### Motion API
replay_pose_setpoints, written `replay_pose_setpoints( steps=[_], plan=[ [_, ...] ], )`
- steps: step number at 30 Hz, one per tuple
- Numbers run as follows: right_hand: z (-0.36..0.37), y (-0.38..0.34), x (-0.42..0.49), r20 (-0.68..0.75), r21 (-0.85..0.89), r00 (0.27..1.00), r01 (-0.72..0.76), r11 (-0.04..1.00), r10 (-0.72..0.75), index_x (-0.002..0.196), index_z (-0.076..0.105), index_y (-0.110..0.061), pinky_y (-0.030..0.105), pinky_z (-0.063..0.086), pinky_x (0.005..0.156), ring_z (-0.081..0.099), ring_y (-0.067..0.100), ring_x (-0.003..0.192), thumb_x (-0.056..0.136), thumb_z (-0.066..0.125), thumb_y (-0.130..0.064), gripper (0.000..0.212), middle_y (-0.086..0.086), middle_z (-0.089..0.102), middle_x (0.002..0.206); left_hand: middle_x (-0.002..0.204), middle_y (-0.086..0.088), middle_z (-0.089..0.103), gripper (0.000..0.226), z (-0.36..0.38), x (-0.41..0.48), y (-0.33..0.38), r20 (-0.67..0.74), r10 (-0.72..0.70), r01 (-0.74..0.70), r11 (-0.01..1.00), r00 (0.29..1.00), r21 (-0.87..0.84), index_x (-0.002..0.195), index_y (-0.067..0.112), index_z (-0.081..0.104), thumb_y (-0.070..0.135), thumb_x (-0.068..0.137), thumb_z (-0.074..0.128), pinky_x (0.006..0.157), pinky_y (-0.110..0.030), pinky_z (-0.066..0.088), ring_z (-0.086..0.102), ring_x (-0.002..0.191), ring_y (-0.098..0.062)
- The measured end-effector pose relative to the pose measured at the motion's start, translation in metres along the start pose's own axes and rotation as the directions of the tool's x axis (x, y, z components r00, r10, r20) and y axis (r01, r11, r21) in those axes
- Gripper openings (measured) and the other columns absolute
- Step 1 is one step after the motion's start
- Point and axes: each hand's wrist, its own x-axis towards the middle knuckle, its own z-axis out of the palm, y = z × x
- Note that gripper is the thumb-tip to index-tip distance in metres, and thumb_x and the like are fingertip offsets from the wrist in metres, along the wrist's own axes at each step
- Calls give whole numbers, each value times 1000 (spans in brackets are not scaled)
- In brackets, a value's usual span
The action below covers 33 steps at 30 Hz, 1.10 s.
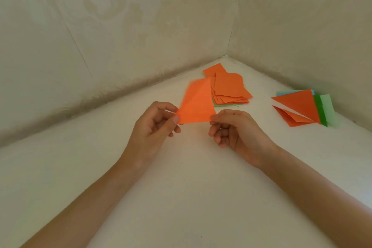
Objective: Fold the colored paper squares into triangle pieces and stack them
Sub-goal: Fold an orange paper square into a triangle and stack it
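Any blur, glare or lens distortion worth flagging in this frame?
Head view: soft, even light, no glare; the orange paper pinched by the left hand and right hand is motion-blurred at its top edge; the square stack and folded triangles look sharper; wide-angle lens bows the wall base.

The sheet [196, 104] covers the left edge of the stack [229, 88]; its far corner is blurred. Under the stack, perhaps green sheets [223, 104], mostly hidden.
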Motion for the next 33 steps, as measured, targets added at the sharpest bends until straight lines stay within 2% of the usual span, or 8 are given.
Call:
replay_pose_setpoints(
  steps=[6, 10, 14, 16, 18, 23, 27, 33],
  plan=[
    [-1, -2, -1, 34, 58, 999, 7, 998, -9, 73, 49, -7, 21, 37, 39, 48, 17, 42, 91, 44, -5, 19, 12, 59, 60, 79, 7, 68, 23, 2, -2, -5, 74, -72, 79, 993, 995, -93, 93, 14, 66, 5, 74, 74, 70, -15, 49, 62, 73, -6],
    [-3, 0, -1, 86, 62, 996, -18, 998, 12, 79, 51, -9, 22, 40, 43, 51, 16, 48, 89, 51, -19, 14, 10, 62, 68, 70, 5, 69, 12, 4, -3, -3, -23, -23, 23, 1000, 999, -5, 87, 14, 69, 8, 76, 68, 64, -12, 48, 64, 64, -5],
    [-2, 10, 1, -68, -341, 953, 257, 904, -296, 121, 42, -24, 27, 50, 68, 59, 11, 88, 80, 70, -26, 49, -2, 54, 119, 70, 3, 68, 11, -1, -3, 0, -85, 40, -35, 998, 996, 52, 84, 17, 73, 20, 77, 65, 61, -15, 47, 61, 62, -8],
    [-4, 11, 2, 11, -512, 920, 342, 788, -392, 129, 35, -33, 21, 45, 90, 51, 2, 111, 74, 77, -37, 69, -14, 47, 128, 75, 4, 66, 12, -3, -2, 1, -61, 44, -41, 998, 997, 43, 85, 19, 76, 21, 76, 67, 63, -18, 47, 58, 67, -8],
    [-4, 9, 1, 82, -486, 923, 367, 793, -377, 124, 46, -33, 26, 43, 96, 54, 5, 113, 70, 78, -40, 63, -12, 58, 123, 79, 5, 65, 13, -4, -2, 4, -10, 15, -15, 1000, 1000, -7, 84, 21, 78, 19, 76, 67, 66, -20, 49, 57, 72, -10],
    [0, 2, -6, 73, -281, 920, 390, 877, -386, 86, 64, -12, 16, 44, 58, 56, 3, 62, 80, 64, -17, 8, -11, 64, 66, 80, 1, 72, 22, 0, -3, 7, 33, -95, 97, 994, 995, -58, 93, 11, 73, 17, 74, 64, 66, -19, 52, 66, 72, -9],
    [2, 6, -5, 0, -359, 916, 374, 855, -400, 85, 62, 8, 27, 35, 54, 47, 19, 64, 82, 66, -20, 28, 12, 55, 71, 74, 0, 73, 21, 2, -2, 5, -12, -180, 178, 979, 984, -97, 88, 9, 70, 16, 69, 67, 63, -18, 54, 68, 68, -10],
    [0, 11, 1, -88, -373, 905, 357, 857, -415, 78, 60, 6, 22, 27, 47, 34, 18, 56, 84, 68, -21, 28, 10, 42, 62, 73, -4, 71, 25, 1, -1, 3, 0, -194, 192, 975, 981, -114, 90, 7, 68, 12, 66, 70, 67, -19, 53, 66, 70, -10]
  ],
)
